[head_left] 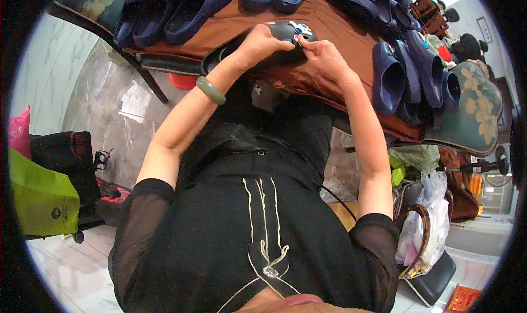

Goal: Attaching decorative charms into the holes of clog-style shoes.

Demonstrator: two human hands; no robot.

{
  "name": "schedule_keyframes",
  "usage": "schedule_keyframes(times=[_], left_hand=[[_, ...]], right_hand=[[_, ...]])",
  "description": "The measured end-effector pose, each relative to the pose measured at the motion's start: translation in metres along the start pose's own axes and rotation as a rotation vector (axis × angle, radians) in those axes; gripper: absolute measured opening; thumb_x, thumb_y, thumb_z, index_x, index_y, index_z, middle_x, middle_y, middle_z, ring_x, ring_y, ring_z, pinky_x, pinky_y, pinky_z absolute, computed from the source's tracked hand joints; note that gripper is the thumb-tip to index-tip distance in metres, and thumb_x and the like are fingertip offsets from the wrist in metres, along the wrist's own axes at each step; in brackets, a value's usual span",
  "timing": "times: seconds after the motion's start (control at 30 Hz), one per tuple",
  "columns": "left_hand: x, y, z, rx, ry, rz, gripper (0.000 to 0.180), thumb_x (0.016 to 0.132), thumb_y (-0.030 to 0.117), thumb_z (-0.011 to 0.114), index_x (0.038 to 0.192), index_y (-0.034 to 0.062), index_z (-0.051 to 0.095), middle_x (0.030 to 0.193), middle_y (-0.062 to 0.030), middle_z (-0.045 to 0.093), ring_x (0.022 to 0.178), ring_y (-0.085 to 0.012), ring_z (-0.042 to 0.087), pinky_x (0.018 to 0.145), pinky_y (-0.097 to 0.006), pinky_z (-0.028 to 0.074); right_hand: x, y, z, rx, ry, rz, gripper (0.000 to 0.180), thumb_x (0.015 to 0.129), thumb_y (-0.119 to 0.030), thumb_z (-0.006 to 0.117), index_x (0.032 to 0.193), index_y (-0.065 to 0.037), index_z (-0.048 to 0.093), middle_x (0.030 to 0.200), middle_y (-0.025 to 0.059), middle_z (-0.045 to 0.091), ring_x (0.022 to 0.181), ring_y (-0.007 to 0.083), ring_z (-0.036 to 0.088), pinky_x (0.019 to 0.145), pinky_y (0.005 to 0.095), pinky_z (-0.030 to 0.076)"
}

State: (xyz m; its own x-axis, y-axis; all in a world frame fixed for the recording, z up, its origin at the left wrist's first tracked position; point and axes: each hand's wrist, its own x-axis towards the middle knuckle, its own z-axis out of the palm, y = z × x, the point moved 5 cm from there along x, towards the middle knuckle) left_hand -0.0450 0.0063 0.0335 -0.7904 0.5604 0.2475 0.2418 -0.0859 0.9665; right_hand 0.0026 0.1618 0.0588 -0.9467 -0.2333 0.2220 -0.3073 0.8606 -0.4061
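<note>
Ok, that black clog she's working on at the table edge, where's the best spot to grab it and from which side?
Probably the open heel end of the clog, from the person's left. The left hand already lies over the middle and the right hand pinches at the toe, where small coloured charms sit, so the toe is crowded. The heel opening overhangs the brown cloth edge, leaving a rim to hook fingers into.

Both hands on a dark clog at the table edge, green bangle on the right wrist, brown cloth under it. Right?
Not quite: the head view shows the green bangle on the left wrist. Both the left hand and right hand are on the dark clog, over the brown cloth.
</note>
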Motion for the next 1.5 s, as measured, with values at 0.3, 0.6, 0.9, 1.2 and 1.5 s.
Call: schedule_keyframes(times=[0.3,0.6,0.9,1.2,1.5], left_hand=[[-0.011,0.003,0.006,0.132,0.067,0.242,0.029,0.075,0.009,0.070,0.103,0.0011,0.062,0.096,0.0002,0.063,0.087,-0.0085,0.055,0.080,-0.025,0.045],[-0.004,0.006,0.005,-0.065,-0.005,0.049,0.031,0.076,0.009,0.070,0.105,0.0000,0.063,0.096,-0.0019,0.065,0.086,-0.0096,0.058,0.081,-0.026,0.046],[0.002,0.017,-0.002,-0.115,-0.106,0.082,0.034,0.075,0.009,0.069,0.106,0.0000,0.062,0.099,-0.0008,0.063,0.088,-0.0092,0.056,0.082,-0.026,0.045],[-0.001,0.032,-0.002,-0.027,-0.253,0.123,0.044,0.071,0.007,0.072,0.112,0.0016,0.058,0.102,-0.0019,0.061,0.092,-0.0110,0.054,0.087,-0.027,0.042],[0.002,-0.003,-0.001,0.164,-0.193,0.194,0.038,0.069,0.016,0.073,0.100,-0.0013,0.061,0.087,-0.0081,0.064,0.080,-0.0170,0.057,0.078,-0.031,0.045]], right_hand=[[-0.005,-0.009,0.018,-0.266,0.092,-0.011,0.039,0.082,-0.012,0.048,0.120,-0.015,0.057,0.084,0.0183,0.064,0.078,0.0374,0.062,0.071,0.0485,0.048],[-0.003,0.012,-0.007,0.356,0.133,0.114,0.026,0.084,-0.016,0.065,0.109,-0.012,0.066,0.073,0.0113,0.066,0.062,0.0118,0.055,0.062,0.0272,0.045],[-0.011,-0.015,-0.019,-0.116,0.345,-0.310,0.015,0.082,-0.017,0.063,0.096,-0.015,0.069,0.086,0.0071,0.059,0.084,0.0251,0.059,0.069,0.0361,0.049],[0.002,-0.004,-0.030,0.009,0.172,-0.125,0.021,0.069,-0.020,0.075,0.087,-0.010,0.069,0.092,0.0071,0.061,0.090,0.0245,0.053,0.079,0.0338,0.044],[0.032,0.000,-0.030,0.235,-0.265,0.138,0.063,0.056,-0.017,0.077,0.111,-0.012,0.048,0.092,0.0063,0.053,0.094,0.0203,0.050,0.084,0.0298,0.040]])
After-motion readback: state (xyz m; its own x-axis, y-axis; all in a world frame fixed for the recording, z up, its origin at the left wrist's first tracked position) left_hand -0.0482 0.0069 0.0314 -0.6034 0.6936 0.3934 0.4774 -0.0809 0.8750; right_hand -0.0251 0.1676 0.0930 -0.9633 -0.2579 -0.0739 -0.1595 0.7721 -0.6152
